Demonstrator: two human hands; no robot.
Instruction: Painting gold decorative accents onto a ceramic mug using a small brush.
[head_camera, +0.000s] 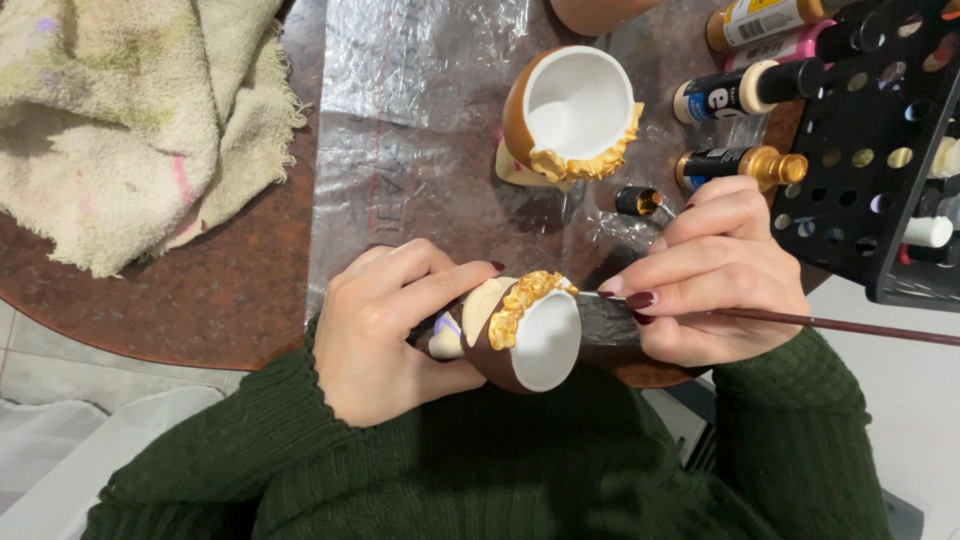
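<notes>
My left hand (385, 325) grips a small brown ceramic cup (530, 335) with a white inside and a gold ruffled rim, tilted on its side with its mouth facing me. My right hand (705, 275) pinches a thin dark-handled paintbrush (840, 324), its tip touching the gold rim of the held cup. A second, similar cup (575, 115) with a gold rim stands upright on the plastic sheet beyond my hands. Both arms are in dark green knitted sleeves.
Clear plastic film (420, 150) covers the round brown table (230, 290). A paint-stained cloth (130, 120) lies at the far left. Several paint bottles (745, 90) lie at the upper right, one gold-capped (745, 165), beside a black perforated rack (880, 150). A small open cap (640, 202) holds gold paint.
</notes>
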